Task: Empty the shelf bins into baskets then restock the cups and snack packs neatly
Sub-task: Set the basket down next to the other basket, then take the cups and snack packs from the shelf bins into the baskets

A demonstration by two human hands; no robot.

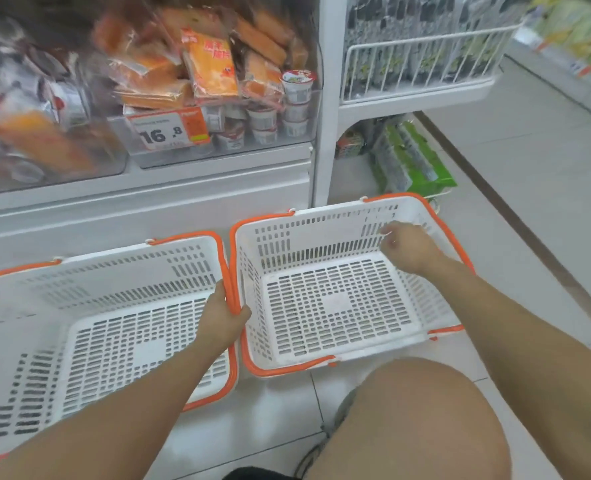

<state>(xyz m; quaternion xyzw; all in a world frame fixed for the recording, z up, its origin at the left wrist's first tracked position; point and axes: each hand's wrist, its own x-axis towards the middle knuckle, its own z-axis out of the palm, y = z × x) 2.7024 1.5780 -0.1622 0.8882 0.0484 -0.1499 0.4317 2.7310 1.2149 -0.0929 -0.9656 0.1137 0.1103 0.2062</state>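
Two white baskets with orange handles sit side by side on the floor tiles, right below the shelf bins, presumably so stock can drop straight down into them. Left basket (90,327) and right basket (335,299) are both bare inside; their adjoining rims touch or nearly touch. Left hand (223,317) curls its fingers and thumb round the folded-down orange handles (231,289) where the two baskets meet (likely squaring them up against each other). Right hand (410,247) reaches over the far right corner of the right basket, fingers bent; whether it pinches the rim or only hovers near the wall, I cannot tell. Clear bin (218,147) above the baskets is full: orange snack packs (212,69) heaped on top, small cups (296,95) stacked at the right end behind a price tag (169,128). A second bin (45,168) to the left is blurred, also loaded. Judgement: emptying not yet begun; the baskets are being positioned. A knee (408,420) fills the lower frame, so the person crouches low.
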